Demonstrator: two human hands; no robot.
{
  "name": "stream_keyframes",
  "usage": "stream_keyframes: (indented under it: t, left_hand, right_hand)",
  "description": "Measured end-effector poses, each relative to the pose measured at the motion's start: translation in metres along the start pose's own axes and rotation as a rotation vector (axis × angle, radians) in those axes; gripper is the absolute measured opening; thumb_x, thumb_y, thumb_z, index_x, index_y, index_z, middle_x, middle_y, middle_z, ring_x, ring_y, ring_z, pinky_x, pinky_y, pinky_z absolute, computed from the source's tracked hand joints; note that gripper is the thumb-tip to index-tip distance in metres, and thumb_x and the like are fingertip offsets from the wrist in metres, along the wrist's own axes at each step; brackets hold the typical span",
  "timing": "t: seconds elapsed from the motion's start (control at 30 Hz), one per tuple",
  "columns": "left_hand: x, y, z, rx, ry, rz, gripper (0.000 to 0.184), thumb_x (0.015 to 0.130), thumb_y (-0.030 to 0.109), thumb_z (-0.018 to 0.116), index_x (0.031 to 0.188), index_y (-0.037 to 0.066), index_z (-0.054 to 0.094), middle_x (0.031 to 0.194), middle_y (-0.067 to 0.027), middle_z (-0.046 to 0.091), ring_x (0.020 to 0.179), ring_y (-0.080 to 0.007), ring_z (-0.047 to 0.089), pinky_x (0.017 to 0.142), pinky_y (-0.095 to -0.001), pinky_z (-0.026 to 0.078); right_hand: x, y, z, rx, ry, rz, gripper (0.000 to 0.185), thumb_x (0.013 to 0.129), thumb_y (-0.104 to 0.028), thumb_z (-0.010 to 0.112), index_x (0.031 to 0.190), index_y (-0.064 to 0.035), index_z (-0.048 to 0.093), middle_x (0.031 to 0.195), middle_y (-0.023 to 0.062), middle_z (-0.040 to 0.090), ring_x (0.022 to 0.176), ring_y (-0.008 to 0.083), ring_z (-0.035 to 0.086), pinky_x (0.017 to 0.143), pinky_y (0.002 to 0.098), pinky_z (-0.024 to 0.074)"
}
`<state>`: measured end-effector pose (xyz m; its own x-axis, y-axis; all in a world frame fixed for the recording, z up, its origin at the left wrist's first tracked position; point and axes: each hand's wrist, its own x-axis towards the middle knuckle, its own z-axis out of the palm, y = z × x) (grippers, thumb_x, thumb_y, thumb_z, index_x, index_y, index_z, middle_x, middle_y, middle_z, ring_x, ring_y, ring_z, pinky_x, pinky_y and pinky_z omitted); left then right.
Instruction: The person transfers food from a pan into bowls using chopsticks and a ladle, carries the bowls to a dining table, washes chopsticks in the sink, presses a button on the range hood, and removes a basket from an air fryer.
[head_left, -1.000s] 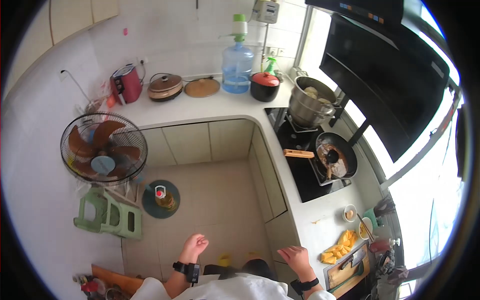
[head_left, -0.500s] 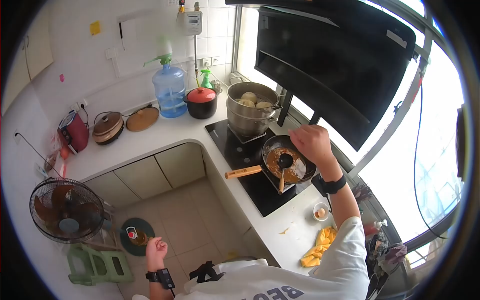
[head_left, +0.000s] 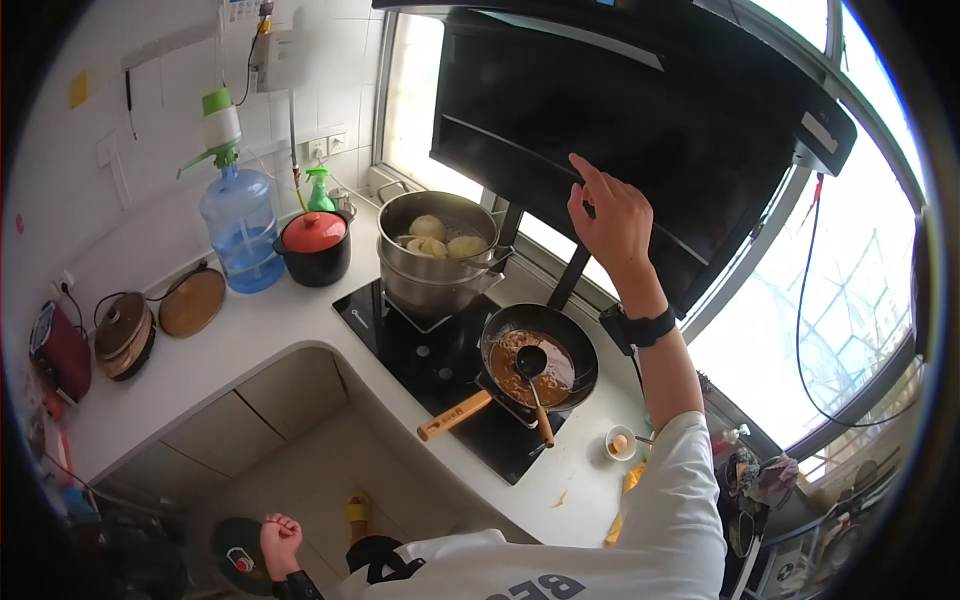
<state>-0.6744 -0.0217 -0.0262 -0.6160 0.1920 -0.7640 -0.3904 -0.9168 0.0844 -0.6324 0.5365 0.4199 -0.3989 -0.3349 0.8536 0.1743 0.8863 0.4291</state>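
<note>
My right hand (head_left: 614, 222) is raised in front of the black range hood (head_left: 560, 110), index finger stretched out and nothing held. Whether the fingertip touches the hood I cannot tell. Below it a frying pan (head_left: 583, 378) with a wooden handle sits on the black cooktop (head_left: 380, 325), holding brown sauce with pale bits. A black ladle (head_left: 531, 360) rests in the sauce, its wooden handle end over the rim. Beside the pan stands a steel steamer pot (head_left: 425, 280) with round buns (head_left: 428, 247) inside. My left hand (head_left: 281, 543) hangs low above the floor, fingers curled, with nothing visible in them.
On the counter (head_left: 235, 335) stand a blue water jug (head_left: 240, 230), a black pot with red lid (head_left: 315, 235) and a lidded brown pan (head_left: 124, 335). A small bowl (head_left: 620, 443) with eggshell-coloured pieces and a yellow cloth (head_left: 630, 480) lie near my right arm.
My right hand has risen from above the frying pan to the hood, and its index finger has straightened. The view has shifted and tilted. The ladle stays in the pan.
</note>
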Motion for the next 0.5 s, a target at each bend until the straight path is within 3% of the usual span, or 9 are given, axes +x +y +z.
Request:
stream_keyframes:
  t: [0.07,0.1,0.17,0.33,0.5]
  left_hand:
    - [0.036,0.024,0.040,0.107,-0.017,-0.029,0.036,0.055,-0.016,0.038,0.072,0.014,0.046,0.063,0.0064,0.042,0.056,-0.0106,0.040,0.052,-0.0240,0.031]
    - [0.051,0.034,0.062,0.046,-0.028,-0.074,0.038,0.053,-0.017,0.037,0.072,0.014,0.046,0.064,0.0067,0.041,0.056,-0.0103,0.040,0.052,-0.0236,0.031]
    - [0.078,0.053,0.101,-0.002,-0.045,-0.145,0.039,0.052,-0.018,0.036,0.072,0.014,0.045,0.064,0.0070,0.041,0.056,-0.0099,0.040,0.052,-0.0232,0.030]
    - [0.130,0.083,0.183,0.189,-0.206,-0.082,0.040,0.052,-0.018,0.034,0.073,0.014,0.045,0.065,0.0072,0.041,0.056,-0.0099,0.041,0.051,-0.0232,0.031]
    - [0.154,0.090,0.210,0.190,-0.167,-0.207,0.040,0.052,-0.018,0.034,0.072,0.014,0.045,0.063,0.0071,0.042,0.055,-0.0100,0.042,0.051,-0.0236,0.033]
  right_hand:
    - [0.030,0.003,-0.001,-0.209,-0.122,0.238,0.056,0.077,-0.012,0.059,0.131,-0.0132,0.045,0.055,0.0019,0.052,0.045,0.0184,0.051,0.043,0.0300,0.0412]
    - [0.045,0.007,0.001,-0.243,-0.118,0.239,0.056,0.077,-0.012,0.059,0.131,-0.0132,0.045,0.055,0.0019,0.052,0.045,0.0184,0.051,0.043,0.0300,0.0412]
    - [0.077,0.016,0.005,-0.404,-0.293,0.439,0.076,0.077,-0.014,0.058,0.145,-0.0163,0.023,0.053,0.0022,0.052,0.043,0.0182,0.051,0.041,0.0308,0.0410]
    - [0.138,0.033,0.020,-0.626,-0.261,0.465,0.082,0.078,-0.017,0.057,0.146,-0.0130,0.013,0.050,0.0032,0.053,0.043,0.0196,0.054,0.042,0.0304,0.0440]
    - [0.153,0.051,0.026,-0.800,-0.273,0.534,0.083,0.077,-0.020,0.057,0.146,-0.0098,0.013,0.055,0.0060,0.057,0.049,0.0239,0.058,0.045,0.0343,0.0467]
